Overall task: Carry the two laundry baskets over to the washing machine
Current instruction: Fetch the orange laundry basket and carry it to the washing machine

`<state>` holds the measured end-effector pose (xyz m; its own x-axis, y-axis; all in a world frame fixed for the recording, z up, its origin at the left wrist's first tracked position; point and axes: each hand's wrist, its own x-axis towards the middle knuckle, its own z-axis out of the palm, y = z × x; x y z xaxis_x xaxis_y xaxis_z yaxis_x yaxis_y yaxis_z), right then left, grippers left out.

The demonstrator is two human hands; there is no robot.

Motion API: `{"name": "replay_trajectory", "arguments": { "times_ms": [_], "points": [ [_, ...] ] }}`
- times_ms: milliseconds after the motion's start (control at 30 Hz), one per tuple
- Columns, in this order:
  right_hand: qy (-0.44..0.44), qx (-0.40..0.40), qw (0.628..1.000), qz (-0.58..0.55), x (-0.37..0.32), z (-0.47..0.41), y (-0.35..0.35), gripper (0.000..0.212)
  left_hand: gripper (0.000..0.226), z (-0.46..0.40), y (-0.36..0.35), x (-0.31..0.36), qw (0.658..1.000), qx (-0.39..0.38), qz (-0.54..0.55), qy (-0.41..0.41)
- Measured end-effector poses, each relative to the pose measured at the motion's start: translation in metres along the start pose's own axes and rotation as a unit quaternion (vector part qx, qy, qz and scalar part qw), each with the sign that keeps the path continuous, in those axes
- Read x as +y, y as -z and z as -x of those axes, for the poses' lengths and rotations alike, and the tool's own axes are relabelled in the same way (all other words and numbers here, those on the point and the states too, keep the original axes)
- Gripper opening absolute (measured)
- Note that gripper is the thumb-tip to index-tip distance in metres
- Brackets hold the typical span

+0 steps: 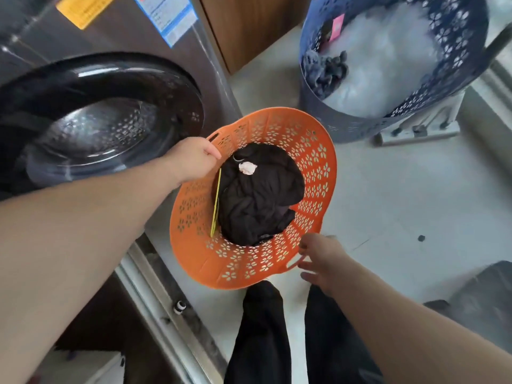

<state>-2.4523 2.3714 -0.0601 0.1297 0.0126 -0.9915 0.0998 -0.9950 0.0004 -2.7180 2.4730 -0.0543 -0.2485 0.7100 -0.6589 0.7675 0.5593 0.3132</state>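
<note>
Now, reading off the head view, line by line as I watch remotely:

Orange basket (315, 173): sits on the pale floor (401, 203) just beside the front of the washing machine (133, 40), directly ahead of my feet; its wall is pierced with flower-shaped holes and it has a slot handle on the near rim and another on the far left rim.

Orange basket contents: a bundle of dark clothing (257, 195) with a small pale scrap on top and a thin yellow strip along its left side.

Left hand (191, 159): fingers curled together over the far left rim of the orange basket, at its slot handle; I see contact with the rim, and the grasp looks closed on it.

Right hand (321, 261): fingers spread apart, just beside the near slot handle; whether a fingertip touches the rim I cannot tell, and the hand is a little blurred.

Blue basket (332, 131): stands on the floor beyond the orange one, to the right of the machine, near it but apart from the orange basket; same flower-hole pattern.

Blue basket contents: white laundry (388, 62) with a grey-blue garment at the left side and a pink tag on the inner wall.

Washing machine: front-loading, round door dark and glossy, stickers on the top panel.

Legs: dark trousers (260, 328) at the bottom of the view.
</note>
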Motion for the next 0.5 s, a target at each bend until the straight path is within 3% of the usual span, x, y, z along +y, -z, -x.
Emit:
{"name": "replay_trajectory", "arguments": {
  "times_ms": [500],
  "points": [
    [0.035,-0.045,0.998,-0.032,-0.033,-0.005,-0.028,0.011,0.036,-0.044,0.024,0.019,0.999,0.042,0.004,0.014]
  ]
}}
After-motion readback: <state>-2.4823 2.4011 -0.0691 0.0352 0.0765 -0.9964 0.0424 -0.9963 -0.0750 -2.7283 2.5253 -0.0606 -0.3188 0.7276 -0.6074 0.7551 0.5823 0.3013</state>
